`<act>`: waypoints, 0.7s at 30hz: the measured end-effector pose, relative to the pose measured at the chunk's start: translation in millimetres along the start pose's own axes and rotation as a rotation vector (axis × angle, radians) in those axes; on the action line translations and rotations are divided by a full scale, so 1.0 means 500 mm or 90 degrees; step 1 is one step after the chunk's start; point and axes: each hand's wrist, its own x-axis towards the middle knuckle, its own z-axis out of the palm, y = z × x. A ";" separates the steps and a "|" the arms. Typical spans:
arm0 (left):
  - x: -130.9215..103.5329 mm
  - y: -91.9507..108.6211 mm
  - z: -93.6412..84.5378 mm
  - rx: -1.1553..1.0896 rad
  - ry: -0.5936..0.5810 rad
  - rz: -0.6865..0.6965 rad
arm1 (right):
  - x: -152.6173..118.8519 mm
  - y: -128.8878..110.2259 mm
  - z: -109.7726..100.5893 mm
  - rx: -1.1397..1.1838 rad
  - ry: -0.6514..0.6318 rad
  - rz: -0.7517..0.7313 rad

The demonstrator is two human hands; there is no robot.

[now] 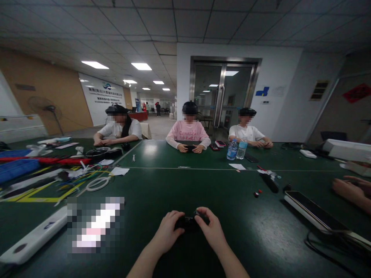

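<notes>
Low in the middle of the head view, a small black object (189, 221) is held between my two hands just over the green table (150, 185). Its exact kind cannot be made out, since my fingers cover both ends. My left hand (170, 231) is closed round the left end, thumb in front. On the other end, my right hand (212, 228) is closed too, its thumb and fingers pinching a dark part. A thin lighter detail shows in the gap between the hands.
Left of my hands lie a blurred-out bright screen (98, 224) and a white power strip (34, 235). A phone on a white box (315, 212) and black cables (324, 251) are at right. Water bottles (237, 150) stand farther back; three people sit opposite, another person's hands (352, 191) at right.
</notes>
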 end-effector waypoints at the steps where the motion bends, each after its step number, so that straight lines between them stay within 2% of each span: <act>1: 0.000 0.000 0.000 0.003 -0.001 0.003 | 0.002 0.005 -0.001 0.015 0.017 -0.008; 8: 0.000 -0.008 0.002 -0.017 0.003 0.002 | 0.010 0.029 -0.017 0.097 0.113 -0.001; 17: -0.004 -0.001 -0.004 -0.031 -0.007 -0.018 | 0.008 0.026 -0.047 0.154 0.238 -0.002; 21: -0.008 0.005 -0.010 -0.036 -0.019 -0.032 | 0.008 0.024 -0.057 0.160 0.270 -0.009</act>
